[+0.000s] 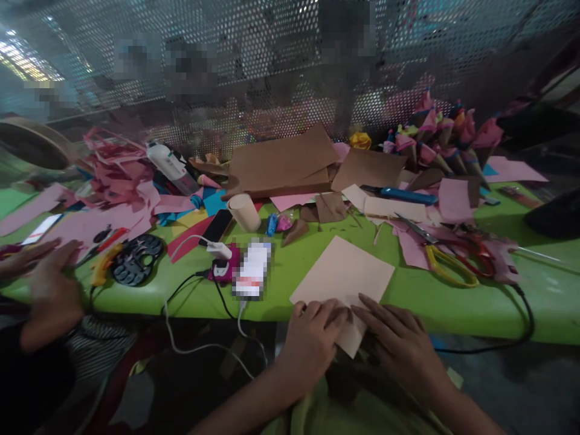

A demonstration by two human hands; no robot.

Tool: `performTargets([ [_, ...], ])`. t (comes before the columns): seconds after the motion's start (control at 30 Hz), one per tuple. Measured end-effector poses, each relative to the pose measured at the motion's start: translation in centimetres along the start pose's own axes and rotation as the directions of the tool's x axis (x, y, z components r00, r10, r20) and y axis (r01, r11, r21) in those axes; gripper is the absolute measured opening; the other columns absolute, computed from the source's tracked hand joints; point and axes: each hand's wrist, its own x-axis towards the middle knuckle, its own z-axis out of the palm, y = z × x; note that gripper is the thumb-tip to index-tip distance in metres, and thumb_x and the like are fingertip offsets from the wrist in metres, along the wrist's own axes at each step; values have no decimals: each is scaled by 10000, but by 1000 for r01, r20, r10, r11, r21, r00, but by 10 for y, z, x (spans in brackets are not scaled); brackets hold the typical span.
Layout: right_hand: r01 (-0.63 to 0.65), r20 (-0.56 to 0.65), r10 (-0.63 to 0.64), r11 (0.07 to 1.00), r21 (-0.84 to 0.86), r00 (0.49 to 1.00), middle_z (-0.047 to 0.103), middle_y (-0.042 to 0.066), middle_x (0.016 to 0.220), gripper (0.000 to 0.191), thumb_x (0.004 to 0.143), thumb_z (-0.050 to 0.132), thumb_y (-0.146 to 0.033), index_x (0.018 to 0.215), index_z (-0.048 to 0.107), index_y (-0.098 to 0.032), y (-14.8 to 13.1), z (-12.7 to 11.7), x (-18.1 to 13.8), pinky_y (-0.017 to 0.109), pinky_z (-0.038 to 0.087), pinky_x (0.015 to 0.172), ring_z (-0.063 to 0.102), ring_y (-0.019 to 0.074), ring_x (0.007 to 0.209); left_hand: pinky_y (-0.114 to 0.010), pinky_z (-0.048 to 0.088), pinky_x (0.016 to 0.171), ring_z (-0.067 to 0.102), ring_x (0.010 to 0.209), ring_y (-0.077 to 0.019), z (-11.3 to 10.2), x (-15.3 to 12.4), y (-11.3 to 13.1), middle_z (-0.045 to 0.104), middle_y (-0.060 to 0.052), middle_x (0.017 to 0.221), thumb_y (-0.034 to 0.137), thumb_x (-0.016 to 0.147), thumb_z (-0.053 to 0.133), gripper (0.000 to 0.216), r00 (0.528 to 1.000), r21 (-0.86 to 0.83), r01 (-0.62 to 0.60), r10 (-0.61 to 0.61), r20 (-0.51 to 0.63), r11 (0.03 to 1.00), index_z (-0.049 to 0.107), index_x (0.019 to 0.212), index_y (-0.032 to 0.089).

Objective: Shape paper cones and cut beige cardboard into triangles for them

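A pale cream sheet of paper (pixel 341 272) lies on the green table (pixel 453 302), its near corner hanging over the front edge. My left hand (pixel 312 341) rests on that near corner with fingers curled over a fold. My right hand (pixel 401 341) lies beside it, fingers stretched flat and pressing the same corner. Both hands touch the paper at the table's edge.
Another person's hands (pixel 48 290) rest at the left. Yellow-handled scissors (pixel 446 260), a phone (pixel 252 269) on a cable, a paper roll (pixel 244 211), a glue bottle (pixel 170 163), brown card (pixel 281 163), pink scraps (pixel 118 181) and paper cones (pixel 435 139) crowd the table.
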Motion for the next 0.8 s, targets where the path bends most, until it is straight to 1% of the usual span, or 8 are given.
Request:
performTargets([
  [0.13,-39,11,39,999,30,999,702,35,1408,641,940,513,-112,1534,512,-351,5,1,-3,416,482,909,664,254,1077,-412,449,966,583,1144,-223,-7,6,3,646,-30,1438,337,992,577,458,998,-67,-7,11,59,998,558,1443,256],
  [0.2,-50,8,49,998,49,999,706,40,1401,598,949,530,-144,1511,539,-346,10,1,-5,424,493,920,667,259,1088,-420,441,1017,571,1218,-230,-7,7,0,612,-31,1488,319,991,574,458,998,-73,-1,6,64,997,559,1447,277],
  [0.3,-30,-41,33,996,82,999,724,47,1371,569,963,546,-165,1507,542,-329,17,-1,-5,407,504,913,670,255,1091,-437,414,1100,527,1340,-236,-4,5,-7,573,-38,1537,324,998,568,483,999,-79,15,-11,50,997,532,1479,292],
  [0.4,-11,-75,18,995,98,997,736,59,1343,624,969,549,-137,1562,467,-315,21,-4,-4,389,499,896,669,248,1077,-468,388,1153,497,1404,-235,-1,-1,-14,558,-39,1558,310,1012,542,467,997,-93,73,-69,45,993,532,1478,287],
  [0.53,-36,-55,40,996,79,998,735,61,1327,710,956,543,-102,1610,382,-326,19,-5,0,396,486,854,663,253,997,-510,340,1213,466,1448,-239,-5,-8,-20,527,-33,1589,203,1001,502,474,992,-127,122,-116,54,984,546,1465,289],
  [0.67,-122,-14,122,992,19,992,735,61,1260,833,849,535,-16,1600,401,-350,5,-3,9,402,474,776,628,276,937,-512,335,1231,460,1458,-236,-14,-9,-20,527,-38,1586,122,985,457,542,988,-123,152,-150,30,981,528,1495,291],
  [0.73,-148,16,147,989,13,989,731,70,1218,868,792,546,-4,1581,440,-349,-6,-1,15,399,471,747,622,282,927,-513,349,1226,470,1451,-244,-18,-7,-18,531,-46,1583,190,1014,460,503,984,-128,180,-179,13,975,527,1501,294],
  [0.8,-155,52,154,987,28,987,725,85,1196,847,767,560,-20,1555,488,-324,-17,0,20,407,481,752,626,289,942,-531,363,1216,475,1448,-262,-19,-4,-17,524,-48,1589,329,1041,476,474,981,-144,194,-193,25,970,514,1513,308],
])
